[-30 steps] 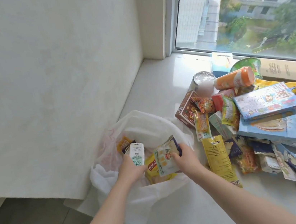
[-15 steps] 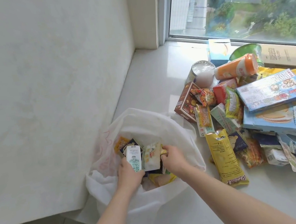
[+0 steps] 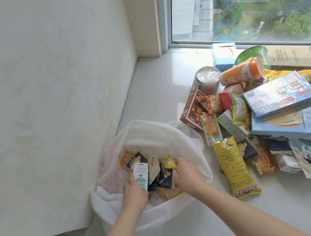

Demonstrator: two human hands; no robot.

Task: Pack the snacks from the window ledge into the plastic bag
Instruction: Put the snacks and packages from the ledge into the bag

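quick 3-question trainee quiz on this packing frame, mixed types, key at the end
1. True or false: both hands are inside the bag.
2. What does the left hand hold?
3. Which lies nearest the bag's right rim: A) orange tube B) yellow packet C) blue box?

Key: 1 true; 2 a small white carton; 3 B.

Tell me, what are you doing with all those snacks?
A person is packing snacks into a white plastic bag on the window ledge. Both hands are inside the bag: the left hand holds a small white carton, and the right hand is at some packets. A big pile, including a long yellow packet and blue boxes, is not yet packed.
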